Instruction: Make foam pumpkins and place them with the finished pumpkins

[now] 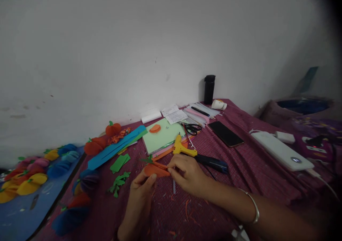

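Observation:
Between my two hands is an orange paper pumpkin (156,170) with a green paper stem at its top. My left hand (141,189) grips its left side, thumb in front. The fingers of my right hand (190,173) are closed on the pumpkin's right edge. Just beyond my right hand lies a yellow glue gun (181,146) with a dark handle. Green leaf cutouts (119,184) and green paper pieces (120,163) lie to the left of my left hand. Orange paper scraps (187,210) litter the purple cloth (165,209) nearer to me.
Finished paper pumpkins (32,183) crowd a blue surface at left. Blue paper strips (117,146), a pale green paper stack (160,141), scissors (191,128) and a phone (225,134) lie farther back. A black bottle (209,90) stands by the wall; a white power bank (280,150) is at right.

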`<state>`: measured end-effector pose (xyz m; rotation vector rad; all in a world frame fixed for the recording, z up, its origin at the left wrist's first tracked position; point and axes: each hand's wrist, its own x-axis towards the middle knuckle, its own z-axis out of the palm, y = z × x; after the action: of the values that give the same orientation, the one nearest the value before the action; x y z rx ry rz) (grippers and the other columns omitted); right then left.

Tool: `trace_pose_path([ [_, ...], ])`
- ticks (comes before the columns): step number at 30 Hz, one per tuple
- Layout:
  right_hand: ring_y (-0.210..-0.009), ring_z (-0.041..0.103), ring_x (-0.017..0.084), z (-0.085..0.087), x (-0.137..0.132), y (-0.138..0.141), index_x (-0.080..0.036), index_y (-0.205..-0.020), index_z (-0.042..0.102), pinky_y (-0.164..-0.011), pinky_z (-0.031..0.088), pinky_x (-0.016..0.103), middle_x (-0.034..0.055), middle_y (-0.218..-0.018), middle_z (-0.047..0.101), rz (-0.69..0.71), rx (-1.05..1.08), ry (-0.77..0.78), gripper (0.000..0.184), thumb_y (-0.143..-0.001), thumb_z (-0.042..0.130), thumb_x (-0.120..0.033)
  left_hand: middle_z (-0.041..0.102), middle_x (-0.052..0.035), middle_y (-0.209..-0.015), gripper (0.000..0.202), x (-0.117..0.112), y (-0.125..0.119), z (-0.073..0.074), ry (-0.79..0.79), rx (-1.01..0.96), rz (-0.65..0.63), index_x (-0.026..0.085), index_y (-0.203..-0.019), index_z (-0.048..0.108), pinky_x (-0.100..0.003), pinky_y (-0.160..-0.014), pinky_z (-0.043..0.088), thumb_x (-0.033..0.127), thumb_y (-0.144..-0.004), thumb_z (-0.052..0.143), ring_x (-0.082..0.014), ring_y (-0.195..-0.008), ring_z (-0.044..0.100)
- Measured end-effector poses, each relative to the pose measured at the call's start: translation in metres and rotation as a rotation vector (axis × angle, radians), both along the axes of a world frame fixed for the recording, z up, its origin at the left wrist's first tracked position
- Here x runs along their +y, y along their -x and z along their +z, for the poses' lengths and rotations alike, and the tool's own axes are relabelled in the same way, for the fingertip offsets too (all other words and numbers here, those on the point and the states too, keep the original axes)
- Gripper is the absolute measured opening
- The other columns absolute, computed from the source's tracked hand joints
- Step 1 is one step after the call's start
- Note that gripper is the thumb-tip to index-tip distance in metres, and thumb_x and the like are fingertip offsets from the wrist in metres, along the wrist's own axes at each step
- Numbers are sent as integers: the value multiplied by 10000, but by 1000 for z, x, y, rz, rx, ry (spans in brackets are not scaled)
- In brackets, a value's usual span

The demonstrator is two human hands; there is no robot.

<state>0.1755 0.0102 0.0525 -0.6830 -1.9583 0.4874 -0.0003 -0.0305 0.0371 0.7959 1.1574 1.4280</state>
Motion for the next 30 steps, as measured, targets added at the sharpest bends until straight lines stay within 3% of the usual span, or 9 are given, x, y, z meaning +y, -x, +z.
trace_pose_path([
  [5,-668,528,124,-1,0,1,-179,-749,580,-630,377,247,7,-707,582,-8,4,30,135,-841,515,-106,638,-4,-618,261,0,-4,6,8,24,1,159,-739,747,-217,-545,408,296,-534,832,-104,-543,494],
  [15,-667,517,118,-4,0,1,-174,-744,571,-632,357,238,-1,-702,567,10,15,53,129,-838,527,-97,648,-2,-682,291,2,1,-6,-6,77,-6,152,-824,757,-191,-529,370,327,-596,803,-71,-534,440],
  [22,-688,522,121,-8,2,2,-177,-757,568,-641,363,242,4,-721,565,43,30,89,131,-853,514,-105,708,-89,-922,271,-1,1,-4,-114,173,1,142,-822,760,-295,-767,491,352,-651,769,-210,-850,621],
  [30,-699,535,134,-14,4,5,-181,-802,601,-650,385,255,20,-728,592,72,54,44,138,-879,496,-134,701,-64,-941,171,-4,8,-7,-280,469,58,191,-829,765,-294,-828,495,328,-751,700,-204,-892,636],
])
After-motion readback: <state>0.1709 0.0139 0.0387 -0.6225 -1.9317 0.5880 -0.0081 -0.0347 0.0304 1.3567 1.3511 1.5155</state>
